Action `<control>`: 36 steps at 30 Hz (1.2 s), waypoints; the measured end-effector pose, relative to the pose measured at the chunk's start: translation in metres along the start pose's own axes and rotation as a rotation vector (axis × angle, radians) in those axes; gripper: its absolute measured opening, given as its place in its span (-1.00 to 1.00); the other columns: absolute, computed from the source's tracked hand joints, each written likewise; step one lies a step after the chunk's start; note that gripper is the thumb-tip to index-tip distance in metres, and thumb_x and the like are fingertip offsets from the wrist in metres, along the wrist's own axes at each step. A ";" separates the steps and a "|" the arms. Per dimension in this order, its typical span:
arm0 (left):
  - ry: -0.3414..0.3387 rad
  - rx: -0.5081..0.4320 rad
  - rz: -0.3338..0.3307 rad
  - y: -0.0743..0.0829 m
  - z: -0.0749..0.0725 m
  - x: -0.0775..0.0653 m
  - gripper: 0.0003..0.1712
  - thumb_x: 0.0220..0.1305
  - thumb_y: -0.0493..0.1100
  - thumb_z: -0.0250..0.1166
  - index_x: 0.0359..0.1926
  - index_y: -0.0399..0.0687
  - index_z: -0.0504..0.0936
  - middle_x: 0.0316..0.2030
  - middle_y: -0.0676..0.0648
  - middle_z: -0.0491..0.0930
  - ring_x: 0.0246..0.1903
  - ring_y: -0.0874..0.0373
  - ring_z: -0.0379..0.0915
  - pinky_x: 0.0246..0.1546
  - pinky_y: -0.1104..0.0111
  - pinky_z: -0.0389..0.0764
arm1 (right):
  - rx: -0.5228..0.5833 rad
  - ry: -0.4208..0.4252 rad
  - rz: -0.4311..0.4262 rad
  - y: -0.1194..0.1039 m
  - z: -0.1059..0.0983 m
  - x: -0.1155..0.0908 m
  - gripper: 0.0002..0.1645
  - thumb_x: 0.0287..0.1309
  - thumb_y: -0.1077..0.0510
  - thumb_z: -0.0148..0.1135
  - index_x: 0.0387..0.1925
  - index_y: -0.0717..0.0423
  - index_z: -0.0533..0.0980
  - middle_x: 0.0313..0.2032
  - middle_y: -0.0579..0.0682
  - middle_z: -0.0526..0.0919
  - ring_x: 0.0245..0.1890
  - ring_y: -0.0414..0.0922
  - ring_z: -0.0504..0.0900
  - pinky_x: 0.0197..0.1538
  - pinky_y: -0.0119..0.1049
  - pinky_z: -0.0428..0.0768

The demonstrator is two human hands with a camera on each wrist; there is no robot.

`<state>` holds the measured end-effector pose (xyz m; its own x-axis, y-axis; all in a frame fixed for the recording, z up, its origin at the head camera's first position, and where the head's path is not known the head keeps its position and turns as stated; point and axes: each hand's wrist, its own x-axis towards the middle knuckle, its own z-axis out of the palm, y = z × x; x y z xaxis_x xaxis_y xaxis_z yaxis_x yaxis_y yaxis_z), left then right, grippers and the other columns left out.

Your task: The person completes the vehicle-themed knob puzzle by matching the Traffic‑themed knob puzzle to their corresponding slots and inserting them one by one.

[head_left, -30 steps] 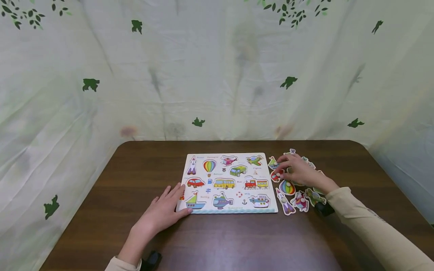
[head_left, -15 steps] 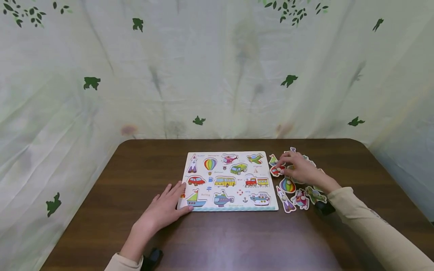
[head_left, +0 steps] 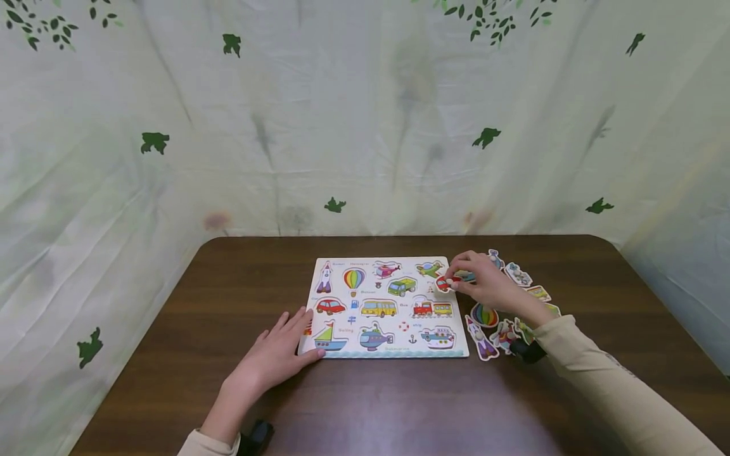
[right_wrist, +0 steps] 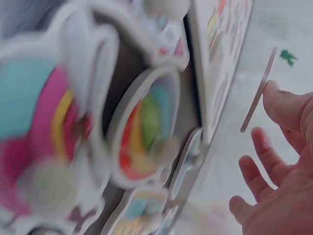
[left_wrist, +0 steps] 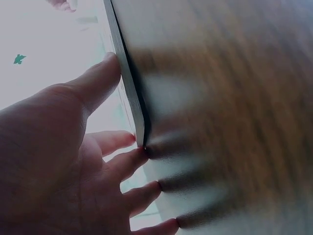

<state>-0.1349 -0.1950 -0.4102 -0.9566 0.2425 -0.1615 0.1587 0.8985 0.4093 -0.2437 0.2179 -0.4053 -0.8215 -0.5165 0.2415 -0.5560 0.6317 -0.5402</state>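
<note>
A white puzzle board (head_left: pixel 376 354) printed with vehicles lies on the brown table. My left hand (head_left: pixel 274 348) rests along its left edge, fingers spread and straight. The left wrist view shows the thumb (left_wrist: pixel 105 73) against the board's edge. Above the board's upper right part, my right hand (head_left: pixel 490 285) pinches a red car puzzle piece (head_left: pixel 443 284) between thumb and fingers. Seen edge-on in the right wrist view, the piece (right_wrist: pixel 259 90) is a thin strip at the thumb; the other fingers are loosely bent.
Right of the board lie several loose knobbed pieces: a balloon (head_left: pixel 483 315), a rocket (head_left: pixel 481 339), a pink helicopter (head_left: pixel 504 335), a ship (head_left: pixel 518 274) and a yellow piece (head_left: pixel 538 292). Some are partly hidden by the right arm. A pale leaf-print curtain (head_left: pixel 365 126) hangs behind the table.
My right hand has taken the red car piece from the loose pieces and moved it left, over the board's right side. The left hand has stayed in place.
</note>
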 end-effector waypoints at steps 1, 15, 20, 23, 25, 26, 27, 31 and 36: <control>0.002 0.003 0.001 0.000 0.000 0.000 -0.05 0.24 0.24 0.30 0.50 -0.08 0.18 0.48 -0.19 0.10 0.45 -0.31 -0.12 0.24 -0.35 0.02 | 0.006 0.002 -0.003 -0.003 0.001 0.002 -0.83 0.17 0.32 0.36 -0.29 -0.02 0.63 -0.03 0.09 0.53 0.05 0.14 0.40 0.06 0.09 0.31; 0.000 0.006 -0.004 0.000 0.003 -0.002 -0.05 0.24 0.24 0.30 0.50 -0.07 0.19 0.48 -0.19 0.11 0.44 -0.31 -0.10 0.24 -0.35 0.03 | 0.061 0.001 0.024 -0.038 0.022 0.019 -0.83 0.17 0.29 0.37 -0.29 -0.06 0.65 0.00 0.03 0.53 0.15 0.14 0.34 0.18 0.12 0.31; -0.002 0.004 -0.007 -0.001 0.002 -0.001 -0.05 0.25 0.24 0.30 0.50 -0.07 0.17 0.49 -0.17 0.09 0.45 -0.30 -0.12 0.25 -0.34 0.02 | 0.072 -0.014 0.023 -0.045 0.025 0.026 -0.83 0.16 0.27 0.38 -0.27 -0.08 0.67 0.02 0.00 0.54 0.16 0.12 0.35 0.16 0.11 0.33; -0.001 0.001 -0.007 0.000 0.001 0.000 -0.04 0.24 0.24 0.30 0.50 -0.07 0.17 0.49 -0.17 0.08 0.45 -0.30 -0.13 0.25 -0.35 0.02 | 0.079 -0.019 0.004 -0.050 0.028 0.031 -0.85 0.15 0.25 0.40 -0.27 -0.07 0.68 0.01 0.00 0.55 0.13 0.11 0.37 0.15 0.09 0.33; 0.001 -0.002 -0.006 0.000 0.001 0.000 -0.04 0.24 0.24 0.31 0.50 -0.07 0.18 0.49 -0.18 0.09 0.45 -0.31 -0.13 0.24 -0.36 0.02 | 0.080 -0.025 -0.009 -0.052 0.031 0.034 -0.87 0.16 0.23 0.40 -0.28 -0.08 0.68 0.00 -0.01 0.56 0.12 0.09 0.39 0.15 0.09 0.32; 0.003 -0.004 -0.006 0.000 0.001 0.000 -0.04 0.23 0.24 0.31 0.50 -0.07 0.18 0.48 -0.18 0.09 0.45 -0.31 -0.12 0.24 -0.36 0.02 | 0.083 -0.028 -0.016 -0.053 0.033 0.036 -0.88 0.16 0.22 0.41 -0.28 -0.07 0.68 -0.01 -0.01 0.56 0.11 0.08 0.39 0.16 0.08 0.32; 0.003 -0.006 -0.005 0.000 0.001 0.000 -0.04 0.23 0.24 0.31 0.50 -0.07 0.18 0.48 -0.18 0.09 0.45 -0.31 -0.12 0.23 -0.36 0.02 | 0.087 -0.031 -0.022 -0.054 0.034 0.038 -0.89 0.16 0.22 0.41 -0.29 -0.07 0.68 -0.01 -0.01 0.56 0.10 0.07 0.40 0.16 0.07 0.32; 0.004 -0.010 -0.007 0.000 0.002 -0.001 -0.04 0.23 0.23 0.32 0.50 -0.06 0.18 0.48 -0.17 0.09 0.45 -0.30 -0.12 0.24 -0.35 0.03 | 0.111 -0.045 -0.020 -0.061 0.041 0.044 -0.89 0.15 0.20 0.41 -0.30 -0.09 0.68 -0.01 -0.03 0.56 0.11 0.02 0.41 0.18 0.03 0.31; 0.011 -0.011 -0.004 0.001 0.000 -0.003 -0.05 0.23 0.23 0.32 0.50 -0.07 0.19 0.48 -0.18 0.10 0.44 -0.31 -0.11 0.24 -0.36 0.03 | 0.137 -0.060 -0.036 -0.070 0.048 0.052 -0.88 0.14 0.22 0.43 -0.32 -0.09 0.68 -0.02 -0.06 0.56 0.09 -0.01 0.42 0.17 0.00 0.33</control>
<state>-0.1322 -0.1950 -0.4096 -0.9598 0.2350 -0.1536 0.1522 0.8953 0.4186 -0.2408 0.1189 -0.3936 -0.7902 -0.5734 0.2162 -0.5588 0.5296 -0.6382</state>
